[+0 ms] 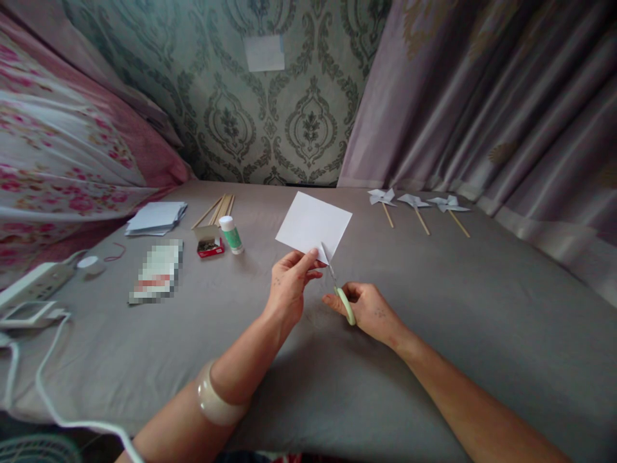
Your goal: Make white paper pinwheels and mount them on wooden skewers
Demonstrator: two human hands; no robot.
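Note:
A square sheet of white paper (314, 222) is pinched at its near corner between the thumb and fingers of my left hand (292, 280), held above the grey cloth surface. My right hand (370, 310) grips scissors (346, 305) by their pale green handles. The scissor blades reach up to the paper's near corner, one blade lying over the sheet close to my left thumb. How far any cut runs into the paper I cannot tell.
Three paper pinwheels (414, 202) on sticks lie at the back right. On the left are a paper stack (155, 218), wooden sticks (222, 207), a glue stick (231, 235), a small red box (210, 247) of metal bits, a blurred packet (158, 272) and a power strip (36, 286) with white cables.

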